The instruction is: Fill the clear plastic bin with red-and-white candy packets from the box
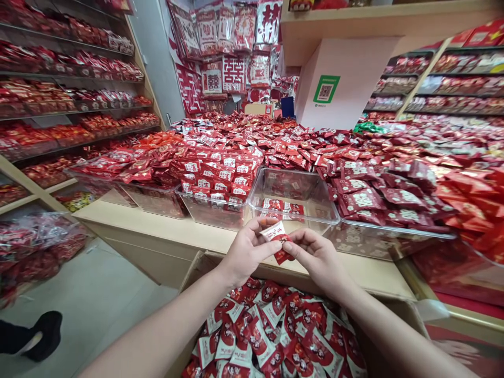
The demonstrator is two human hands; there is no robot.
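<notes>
Between my two hands is a small red and white candy packet [274,232], held above the near edge of the counter. My left hand [247,251] pinches it from the left with thumb and fingers. From the right, my right hand [315,254] grips its lower right part, thumb in front. Just beyond them stands a clear plastic bin [293,184] with a few red packets [293,209] lying flat along its near side. Below my wrists an open cardboard box [197,270] holds many loose red and white packets [262,336].
A bin of stacked red packets [218,178] adjoins on the left, one of dark red packets [366,197] on the right. Shelves [71,73] of packets line the left wall. A white pillar [342,79] carries a QR code sign. A black shoe [45,336] shows at lower left.
</notes>
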